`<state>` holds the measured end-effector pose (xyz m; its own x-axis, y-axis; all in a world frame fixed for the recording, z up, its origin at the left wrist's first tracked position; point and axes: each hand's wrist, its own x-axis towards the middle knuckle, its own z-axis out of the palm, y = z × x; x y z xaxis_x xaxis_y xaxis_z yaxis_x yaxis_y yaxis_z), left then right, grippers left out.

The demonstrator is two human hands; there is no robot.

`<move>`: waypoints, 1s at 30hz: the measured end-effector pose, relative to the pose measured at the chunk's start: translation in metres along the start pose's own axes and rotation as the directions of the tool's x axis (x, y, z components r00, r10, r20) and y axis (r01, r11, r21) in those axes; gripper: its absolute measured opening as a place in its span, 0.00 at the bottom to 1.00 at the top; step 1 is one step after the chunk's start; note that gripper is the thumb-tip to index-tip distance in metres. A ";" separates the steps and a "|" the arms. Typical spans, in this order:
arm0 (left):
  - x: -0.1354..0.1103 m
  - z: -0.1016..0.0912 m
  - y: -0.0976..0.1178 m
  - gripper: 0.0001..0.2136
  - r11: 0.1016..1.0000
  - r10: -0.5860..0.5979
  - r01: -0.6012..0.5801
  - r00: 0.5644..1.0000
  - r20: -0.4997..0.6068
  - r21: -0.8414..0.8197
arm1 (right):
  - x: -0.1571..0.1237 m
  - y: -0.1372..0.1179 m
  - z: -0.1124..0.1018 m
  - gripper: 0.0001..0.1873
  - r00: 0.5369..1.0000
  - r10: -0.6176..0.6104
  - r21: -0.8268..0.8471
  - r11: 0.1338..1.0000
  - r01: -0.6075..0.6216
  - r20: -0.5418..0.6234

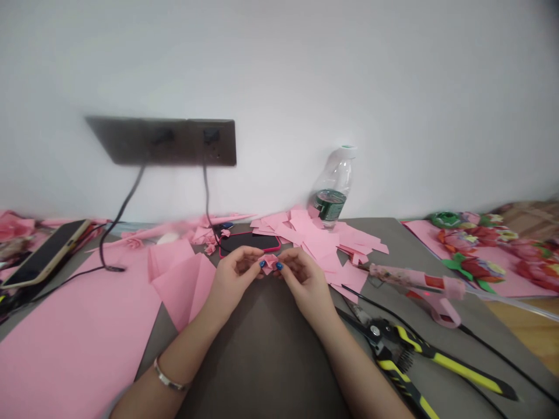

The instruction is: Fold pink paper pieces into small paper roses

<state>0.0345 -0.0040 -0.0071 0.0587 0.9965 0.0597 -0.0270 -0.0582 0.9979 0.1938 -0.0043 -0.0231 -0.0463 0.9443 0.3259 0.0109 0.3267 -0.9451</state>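
The left hand (233,278) and the right hand (305,280) both pinch a small folded pink paper piece (269,262) between the fingers. Yellow-black shears (430,355) and a hot glue gun (414,284) lie near on the right.

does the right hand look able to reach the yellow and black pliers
Likely yes: the right hand holds a folded pink paper piece, but the yellow-and-black metal pliers lie close by, nothing between.
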 end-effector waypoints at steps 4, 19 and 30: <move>-0.001 0.000 0.002 0.06 0.999 0.035 -0.036 0.999 0.017 0.027 | 0.000 -0.001 0.000 0.02 0.999 -0.019 -0.038 0.999 0.018 -0.038; -0.003 -0.004 0.003 0.09 0.935 0.240 -0.259 0.965 0.107 0.242 | -0.001 -0.005 -0.003 0.04 1.000 -0.010 -0.031 0.999 0.011 0.029; -0.002 -0.003 0.004 0.08 0.965 0.175 -0.193 0.978 0.110 0.177 | 0.001 -0.003 -0.004 0.06 0.991 0.110 0.130 0.984 -0.119 0.072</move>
<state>0.0313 -0.0059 -0.0038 0.1626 0.9581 0.2357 0.1397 -0.2588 0.9558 0.1978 -0.0036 -0.0201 -0.1164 0.9691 0.2173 -0.1131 0.2044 -0.9723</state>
